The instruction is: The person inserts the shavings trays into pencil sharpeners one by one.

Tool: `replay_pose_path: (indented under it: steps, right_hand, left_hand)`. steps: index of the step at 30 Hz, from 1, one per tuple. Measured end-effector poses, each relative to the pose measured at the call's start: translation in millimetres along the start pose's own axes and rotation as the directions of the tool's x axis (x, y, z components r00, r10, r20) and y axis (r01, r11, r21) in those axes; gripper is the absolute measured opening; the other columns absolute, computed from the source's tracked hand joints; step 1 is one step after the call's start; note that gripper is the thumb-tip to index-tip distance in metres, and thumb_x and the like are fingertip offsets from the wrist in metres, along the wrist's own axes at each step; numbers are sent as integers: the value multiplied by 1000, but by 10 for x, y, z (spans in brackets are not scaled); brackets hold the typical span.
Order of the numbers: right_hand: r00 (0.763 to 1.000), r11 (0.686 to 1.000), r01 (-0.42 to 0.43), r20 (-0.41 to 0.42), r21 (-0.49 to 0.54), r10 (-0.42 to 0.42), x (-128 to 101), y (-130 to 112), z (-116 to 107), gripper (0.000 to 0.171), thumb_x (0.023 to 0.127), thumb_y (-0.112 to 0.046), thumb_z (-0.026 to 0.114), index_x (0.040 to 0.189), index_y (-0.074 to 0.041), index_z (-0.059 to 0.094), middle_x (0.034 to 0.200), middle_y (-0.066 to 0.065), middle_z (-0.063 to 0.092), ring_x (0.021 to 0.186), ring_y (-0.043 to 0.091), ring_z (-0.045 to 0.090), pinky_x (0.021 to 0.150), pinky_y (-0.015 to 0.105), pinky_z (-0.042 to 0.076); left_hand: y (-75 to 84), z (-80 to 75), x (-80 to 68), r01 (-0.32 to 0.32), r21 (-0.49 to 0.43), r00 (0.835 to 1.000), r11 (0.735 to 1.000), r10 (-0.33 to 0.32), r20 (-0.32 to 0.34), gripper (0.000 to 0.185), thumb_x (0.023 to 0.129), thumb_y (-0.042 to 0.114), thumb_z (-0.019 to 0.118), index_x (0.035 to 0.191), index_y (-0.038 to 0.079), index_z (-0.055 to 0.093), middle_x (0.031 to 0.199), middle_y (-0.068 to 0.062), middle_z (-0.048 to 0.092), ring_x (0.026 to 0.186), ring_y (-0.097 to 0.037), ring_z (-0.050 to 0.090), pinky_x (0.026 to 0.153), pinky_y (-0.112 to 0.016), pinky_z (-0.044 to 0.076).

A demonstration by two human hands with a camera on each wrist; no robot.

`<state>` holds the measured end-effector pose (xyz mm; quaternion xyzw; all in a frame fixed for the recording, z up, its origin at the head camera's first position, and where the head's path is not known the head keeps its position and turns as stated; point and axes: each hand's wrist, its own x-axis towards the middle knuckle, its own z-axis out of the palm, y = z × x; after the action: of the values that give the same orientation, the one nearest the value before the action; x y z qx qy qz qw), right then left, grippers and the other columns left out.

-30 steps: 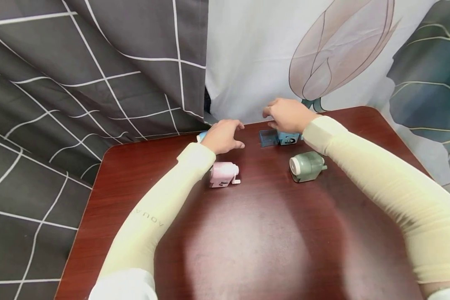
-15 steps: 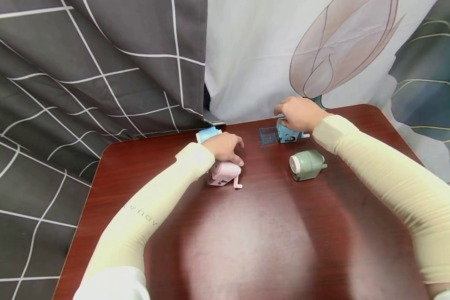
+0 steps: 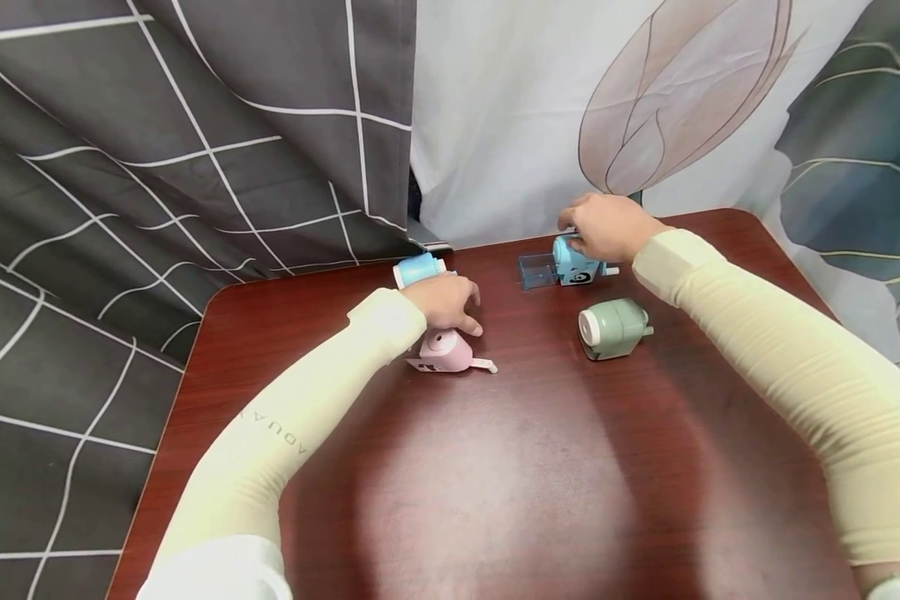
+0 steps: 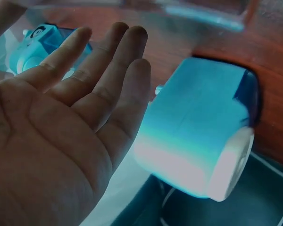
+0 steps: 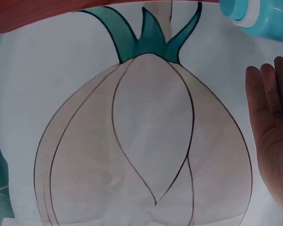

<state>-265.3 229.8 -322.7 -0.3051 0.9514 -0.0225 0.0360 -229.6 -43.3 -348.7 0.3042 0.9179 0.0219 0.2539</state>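
In the head view my left hand (image 3: 447,302) is behind a pink pencil sharpener (image 3: 450,350), which leans over toward me with its crank pointing right. Whether hand and sharpener touch is hidden. The left wrist view shows that hand's fingers extended, beside a blue sharpener (image 4: 193,122). A blurred clear edge crosses the top of that view. My right hand (image 3: 607,227) is at the top of a blue panda sharpener (image 3: 576,262) with its clear drawer pulled out to the left. In the right wrist view its fingers (image 5: 262,92) look straight, apart from the blue sharpener body (image 5: 273,21).
A green sharpener (image 3: 613,329) lies in front of the panda one, its crank toward the right. The blue sharpener at the back (image 3: 420,268) is by the table's (image 3: 495,467) far edge. Curtains (image 3: 495,125) hang directly behind the table.
My left hand has come down and nearer behind the pink sharpener, which has tipped from upright toward me. My right hand has shifted slightly right, uncovering more of the panda sharpener.
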Motion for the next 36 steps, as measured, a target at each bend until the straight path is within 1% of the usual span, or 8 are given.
replay_pose_path:
  steps: [3,6,12,17,20,26,31,36]
  right_hand:
    - [1000,1000,-9,5,2,9,-4,16,-7,25,93,-8,64,116,2,68,117,23,67,105,40,63,85,55,52]
    - [1000,1000,-8,7,3,8,0,20,-10,26,93,-8,65,116,2,68,116,23,67,104,40,64,85,55,52]
    - [1000,1000,-10,22,1,10,-12,69,1,32,92,-11,68,121,3,66,119,23,67,103,40,65,86,56,52]
    - [998,1000,-27,61,4,26,-46,87,-15,40,92,-14,69,127,5,63,123,24,66,104,42,66,86,56,52]
    - [996,999,-43,83,3,43,-62,92,-25,43,92,-17,70,129,5,62,124,24,66,107,43,65,87,57,52]
    - [993,999,-46,108,5,45,-54,93,-13,48,90,-19,75,130,4,61,123,24,66,109,44,64,89,57,51]
    - [995,999,-32,100,21,30,-53,95,14,46,87,-15,77,127,3,64,118,23,68,103,41,66,86,55,52]
    - [996,999,-2,86,37,-1,-44,93,40,46,84,-14,80,124,4,65,116,23,68,100,39,67,85,54,53]
  left_hand:
    - [42,-72,53,7,18,999,1000,-7,-34,53,91,39,74,131,7,64,127,-9,65,122,-25,56,101,-36,44]
    - [92,-147,131,24,31,998,999,-22,-66,52,91,38,74,132,7,63,129,-8,64,123,-24,55,101,-36,44]
    - [189,-240,384,86,21,988,996,-82,-130,58,89,34,77,137,8,58,132,-7,63,122,-22,57,100,-36,46]
    - [234,-275,561,141,-2,973,990,-138,-186,46,85,31,81,121,8,63,116,-5,66,107,-20,60,89,-35,50]
    - [269,-286,656,158,-18,968,987,-158,-194,38,84,28,83,111,9,64,109,-4,66,100,-19,60,83,-34,51]
    - [328,-233,809,171,-62,963,983,-180,-200,35,82,27,85,106,9,68,103,-3,68,91,-19,60,81,-33,50]
    - [374,-177,887,177,-99,966,979,-192,-173,35,82,30,85,105,10,68,101,-2,67,90,-19,60,79,-32,51]
    - [395,-144,912,180,-99,968,979,-194,-161,42,84,31,83,114,8,65,106,-3,66,93,-18,60,81,-31,51]
